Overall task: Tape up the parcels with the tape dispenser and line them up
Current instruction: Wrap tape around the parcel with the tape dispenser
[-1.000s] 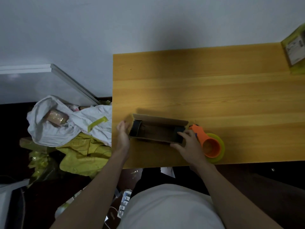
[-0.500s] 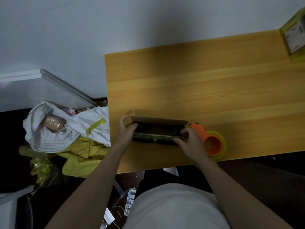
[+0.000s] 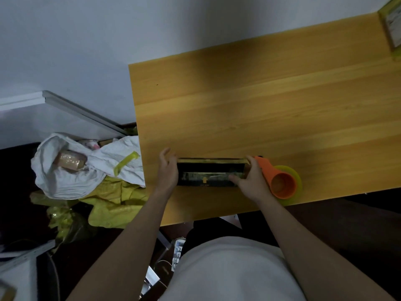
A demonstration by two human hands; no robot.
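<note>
A long dark parcel (image 3: 208,173) with a yellow arrow on its side lies near the front edge of the wooden table (image 3: 260,118). My left hand (image 3: 168,170) rests against its left end with relaxed fingers. My right hand (image 3: 249,179) grips its right end, thumb on the near face and fingers over the top. An orange tape dispenser (image 3: 280,181) with a yellow-green tape roll lies on the table just right of my right hand, touching it.
A white sack (image 3: 71,168) with a taped brown parcel (image 3: 70,160) inside lies on the floor left of the table, over yellow bags (image 3: 112,203). A yellow-green labelled packet (image 3: 392,29) sits at the table's far right corner. A wall runs behind.
The parcel has been turned over: its open brown cardboard side gave way to a dark closed face with an arrow. Both hands stayed at its ends.
</note>
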